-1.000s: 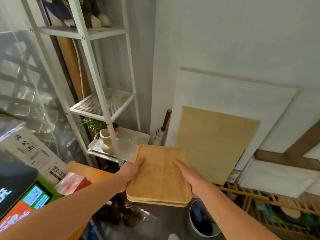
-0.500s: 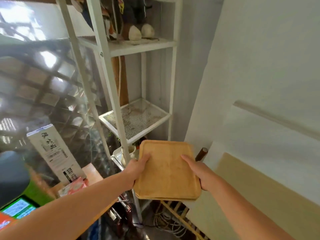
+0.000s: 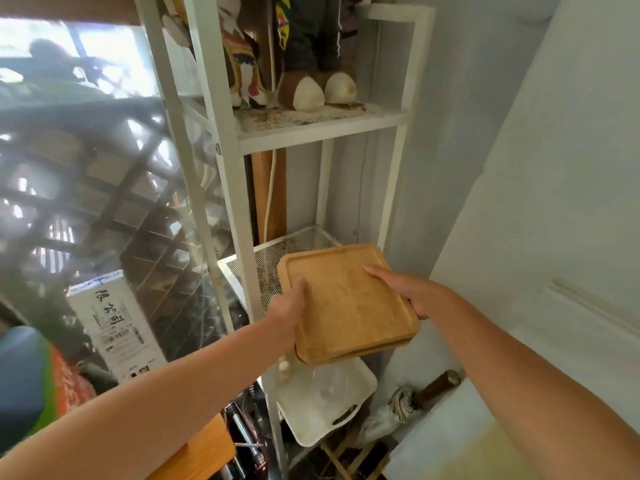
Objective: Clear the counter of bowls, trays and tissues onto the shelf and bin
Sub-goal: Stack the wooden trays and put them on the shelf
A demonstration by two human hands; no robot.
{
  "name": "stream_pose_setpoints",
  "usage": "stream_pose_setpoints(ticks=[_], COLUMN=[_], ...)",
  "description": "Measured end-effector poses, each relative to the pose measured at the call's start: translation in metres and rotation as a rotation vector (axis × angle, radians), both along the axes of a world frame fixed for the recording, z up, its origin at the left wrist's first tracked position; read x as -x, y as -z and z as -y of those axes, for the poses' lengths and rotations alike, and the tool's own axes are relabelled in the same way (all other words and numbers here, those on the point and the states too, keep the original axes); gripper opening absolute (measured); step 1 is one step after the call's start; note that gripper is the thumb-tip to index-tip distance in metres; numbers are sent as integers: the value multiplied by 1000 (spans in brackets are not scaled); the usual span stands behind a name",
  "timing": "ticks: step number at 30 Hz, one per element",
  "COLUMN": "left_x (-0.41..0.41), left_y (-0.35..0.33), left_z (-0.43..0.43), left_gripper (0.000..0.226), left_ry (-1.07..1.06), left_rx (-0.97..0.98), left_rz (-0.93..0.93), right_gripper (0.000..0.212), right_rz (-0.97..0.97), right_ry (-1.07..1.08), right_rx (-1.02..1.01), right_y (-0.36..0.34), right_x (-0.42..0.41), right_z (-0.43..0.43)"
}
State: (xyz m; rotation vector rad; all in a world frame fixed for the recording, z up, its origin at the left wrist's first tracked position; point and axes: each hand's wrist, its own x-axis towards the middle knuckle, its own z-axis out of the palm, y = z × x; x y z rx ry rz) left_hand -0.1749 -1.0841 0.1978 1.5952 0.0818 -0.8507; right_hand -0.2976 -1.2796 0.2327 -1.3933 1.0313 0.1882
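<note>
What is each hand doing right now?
Left hand: closed on the wooden trays.
Right hand: closed on the same trays.

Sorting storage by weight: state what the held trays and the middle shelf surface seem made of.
Trays: apparently bamboo or light wood, matte, with faint grain and a routed groove along the rim; both hands hold them. Middle shelf: likely white-painted perforated metal, shown by its fine hole pattern, with brownish stains that may be rust or dirt.

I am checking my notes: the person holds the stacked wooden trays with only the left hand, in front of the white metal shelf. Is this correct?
Not quite. The head view shows both hands holding the stacked wooden trays: left hand on one edge, right hand on the other, in front of the white metal shelf.
</note>
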Motion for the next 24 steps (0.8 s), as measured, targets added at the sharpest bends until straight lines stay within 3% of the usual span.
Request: stream_pose_setpoints(ticks=[5,11,19,24], left_x=[-23,-52,-77,-87], left_y=[1,10,26,27], left_z=[30,55,65,67], left_gripper=[72,68,62,55], left_ry=[-121,-237,-304,-287], left_rx=[-32,-92,-249,-395], left_rz=[3,13,71,232], right_gripper=[57,62,41,72], right_rz=[22,-19,-47,25], right_ry=[-87,-216,-318,-297], right_rx=[52,-47,-44,108], right_y=[7,25,46,54], right_x=[-49,-109,-167,-187], right_z=[38,75,80,81])
